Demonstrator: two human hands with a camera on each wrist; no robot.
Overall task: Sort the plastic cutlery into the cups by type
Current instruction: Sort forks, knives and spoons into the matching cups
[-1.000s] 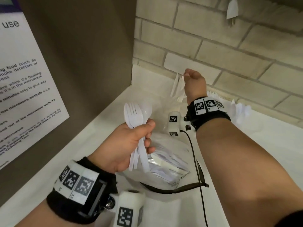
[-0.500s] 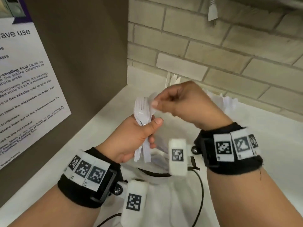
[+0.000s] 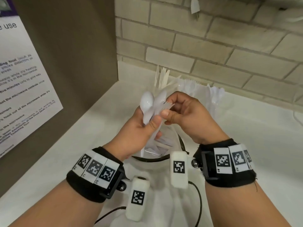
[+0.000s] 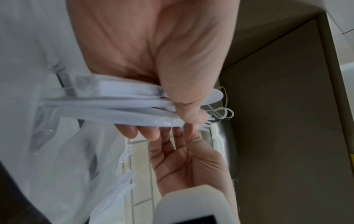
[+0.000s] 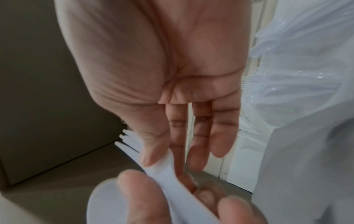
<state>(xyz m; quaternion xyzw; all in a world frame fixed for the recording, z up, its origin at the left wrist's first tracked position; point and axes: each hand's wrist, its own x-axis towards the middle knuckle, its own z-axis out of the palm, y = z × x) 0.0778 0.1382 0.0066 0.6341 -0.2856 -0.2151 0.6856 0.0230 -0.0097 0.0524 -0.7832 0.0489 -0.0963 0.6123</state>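
My left hand [image 3: 144,126] grips a bundle of white plastic cutlery [image 3: 152,110] by the handles, with a spoon bowl [image 3: 147,101] and fork tines sticking up. In the left wrist view the bundle [image 4: 122,104] lies under my thumb. My right hand [image 3: 173,110] pinches the head of a white fork [image 3: 167,106] in that bundle between thumb and forefinger; the right wrist view shows the fork [image 5: 134,145] under the thumb. Clear cups stand by the brick wall: one with knives [image 3: 161,77], one with forks [image 3: 191,89], one further right [image 3: 214,95].
A clear plastic bag [image 3: 157,148] with more cutlery lies on the white counter [image 3: 246,136] under my hands. A brown panel [image 3: 68,54] with a paper notice [image 3: 23,82] walls off the left. A black cable [image 3: 199,199] runs across the counter near me.
My right hand came back from the cups at the wall to the bundle and took hold of a fork head. The left hand rose slightly with the bundle, and the spoon now stands apart.
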